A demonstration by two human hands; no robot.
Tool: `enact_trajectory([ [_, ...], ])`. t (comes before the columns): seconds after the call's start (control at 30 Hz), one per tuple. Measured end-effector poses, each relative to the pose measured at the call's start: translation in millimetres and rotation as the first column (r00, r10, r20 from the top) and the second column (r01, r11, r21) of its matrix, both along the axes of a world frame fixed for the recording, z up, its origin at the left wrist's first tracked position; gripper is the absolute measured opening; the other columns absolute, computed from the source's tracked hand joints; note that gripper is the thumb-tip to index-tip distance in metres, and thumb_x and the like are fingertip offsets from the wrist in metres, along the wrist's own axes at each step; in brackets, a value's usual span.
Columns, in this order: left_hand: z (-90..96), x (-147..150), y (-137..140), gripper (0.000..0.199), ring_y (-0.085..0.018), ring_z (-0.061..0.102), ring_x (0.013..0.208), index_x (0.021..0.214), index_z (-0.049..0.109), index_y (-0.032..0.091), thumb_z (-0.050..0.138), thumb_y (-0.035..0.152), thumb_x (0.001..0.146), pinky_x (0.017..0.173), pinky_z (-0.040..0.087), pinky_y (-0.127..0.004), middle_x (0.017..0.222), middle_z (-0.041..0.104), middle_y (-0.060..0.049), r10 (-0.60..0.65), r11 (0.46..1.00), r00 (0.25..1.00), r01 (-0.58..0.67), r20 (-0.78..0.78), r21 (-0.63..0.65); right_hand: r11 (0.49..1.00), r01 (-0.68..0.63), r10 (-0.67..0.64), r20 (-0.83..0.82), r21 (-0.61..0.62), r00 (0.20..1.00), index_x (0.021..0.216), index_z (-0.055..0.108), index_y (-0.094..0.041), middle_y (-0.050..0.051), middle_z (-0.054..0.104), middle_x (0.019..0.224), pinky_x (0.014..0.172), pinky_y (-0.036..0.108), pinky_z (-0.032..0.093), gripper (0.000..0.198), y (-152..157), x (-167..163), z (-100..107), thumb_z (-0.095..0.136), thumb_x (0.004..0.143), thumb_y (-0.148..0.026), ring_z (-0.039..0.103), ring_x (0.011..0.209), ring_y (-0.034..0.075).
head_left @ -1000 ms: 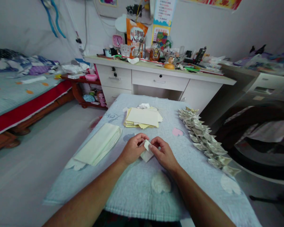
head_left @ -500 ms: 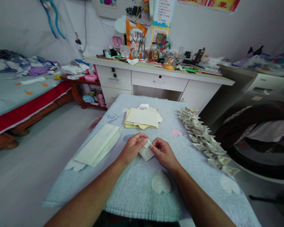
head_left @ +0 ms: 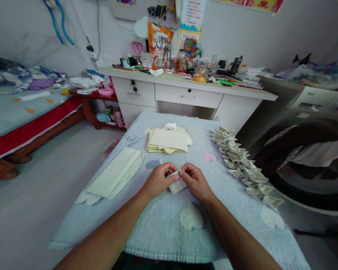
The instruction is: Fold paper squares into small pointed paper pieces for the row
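Between my two hands is a small folded piece of pale paper [head_left: 177, 186], its upper edge pinched on both sides. My left hand [head_left: 160, 179] grips it with thumb and fingers from the left. From the right, my right hand [head_left: 195, 180] pinches the same edge, the thumbs close together. Part of the paper is hidden behind the fingers. Beyond the hands lies a stack of cream and yellow paper sheets [head_left: 169, 138]. A bundle of long folded pale green paper [head_left: 115, 173] rests to the left. Several folded paper pieces with pointed tips [head_left: 243, 165] stand in rows on the right.
A patterned blue cloth [head_left: 163, 232] covers the table. Crumpled white paper [head_left: 169, 126] sits behind the stack. Past the table stands a cluttered white desk [head_left: 141, 90]. A washing machine [head_left: 307, 112] is at the right, a bed [head_left: 45, 116] at the left.
My fingers have shifted along the paper's upper edge and drawn closer together. The paper's top edge now lies flatter between them. The stacks and rows stay in place.
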State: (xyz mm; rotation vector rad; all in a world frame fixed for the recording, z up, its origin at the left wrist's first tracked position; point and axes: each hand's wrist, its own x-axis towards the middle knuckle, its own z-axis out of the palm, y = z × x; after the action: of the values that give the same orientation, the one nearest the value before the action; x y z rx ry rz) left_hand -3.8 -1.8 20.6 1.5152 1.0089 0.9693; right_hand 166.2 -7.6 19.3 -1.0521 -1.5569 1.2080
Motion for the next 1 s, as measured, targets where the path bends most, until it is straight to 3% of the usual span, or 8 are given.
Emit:
enact_trajectory([
  [0.33,1.1,-1.4,-0.4,0.022,-0.01,0.046,0.059,0.072,0.059,0.015,0.064,0.036,0.077,0.053,0.034,-0.02,0.063,0.052,0.003,0.008,1.0,0.997,-0.007,-0.081,0.014,1.0,0.007,-0.007,-0.003,0.007,1.0,0.076,0.057,-0.019,-0.002,0.049,0.067,0.056,0.023,0.034,0.026,0.2,3.1,0.6,0.062,0.082,-0.043,0.042,0.062,0.012],
  [0.53,2.7,-5.2,2.9,0.021,-0.01,0.045,0.057,0.071,0.061,0.015,0.066,0.034,0.075,0.054,0.033,-0.021,0.062,0.053,0.003,0.037,0.999,0.993,-0.037,-0.113,0.0,0.995,0.057,-0.068,-0.131,-0.086,0.989,0.074,0.056,-0.019,-0.004,0.045,0.062,0.052,0.023,0.03,0.027,1.8,5.7,1.7,0.064,0.08,-0.044,0.038,0.055,0.01],
  [0.73,2.3,-6.0,5.3,0.022,-0.011,0.048,0.061,0.073,0.063,0.014,0.066,0.035,0.074,0.058,0.036,-0.022,0.065,0.056,0.002,0.063,0.995,0.998,-0.062,0.003,-0.083,0.993,0.054,-0.074,-0.202,-0.103,0.977,0.074,0.057,-0.018,-0.004,0.047,0.062,0.053,0.022,0.03,0.023,4.3,12.1,2.1,0.066,0.079,-0.039,0.039,0.056,0.01],
  [1.0,-0.7,-4.5,6.8,0.019,-0.01,0.044,0.061,0.071,0.057,0.015,0.061,0.032,0.076,0.058,0.034,-0.021,0.063,0.049,0.004,0.13,0.989,0.991,-0.127,0.042,-0.078,0.996,-0.011,0.005,-0.067,-0.086,0.998,0.071,0.056,-0.018,-0.005,0.045,0.061,0.054,0.022,0.029,0.022,6.7,19.9,2.5,0.065,0.078,-0.036,0.038,0.056,0.009],
])
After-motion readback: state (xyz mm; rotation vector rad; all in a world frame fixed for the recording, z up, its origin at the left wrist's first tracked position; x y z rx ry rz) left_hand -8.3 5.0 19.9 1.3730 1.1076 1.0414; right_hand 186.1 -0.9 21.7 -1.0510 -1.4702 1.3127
